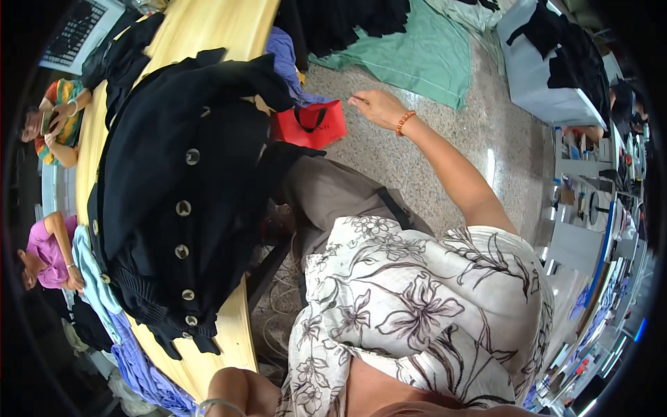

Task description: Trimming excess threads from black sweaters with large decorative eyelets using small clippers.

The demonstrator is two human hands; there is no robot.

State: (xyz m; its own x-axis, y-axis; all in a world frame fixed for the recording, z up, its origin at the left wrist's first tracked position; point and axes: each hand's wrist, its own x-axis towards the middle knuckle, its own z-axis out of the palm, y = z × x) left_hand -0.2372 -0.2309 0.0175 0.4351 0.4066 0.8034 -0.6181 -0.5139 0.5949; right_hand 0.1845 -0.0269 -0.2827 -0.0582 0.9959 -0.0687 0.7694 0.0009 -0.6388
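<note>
My right hand (381,109), with an orange beaded bracelet (405,124) at the wrist, is stretched out over the floor beside the red paper bag (321,127). Its fingers are closed together at the tips; whether a small thing is pinched there is hard to see. Of my left arm only the forearm (240,390) shows at the lower edge, with a bangle near the wrist; the hand is out of the picture. A black knit cardigan (229,163) with large shiny buttons lies spread over the pale wooden table (240,326) on my left.
Across the table are a person in purple (52,247) and a person in a multicoloured top (66,121) holding a phone. Blue-violet cloth (149,365) lies along the table's edge. Green cloth (410,52) spreads over the floor ahead. A white table (535,76) bears black garments.
</note>
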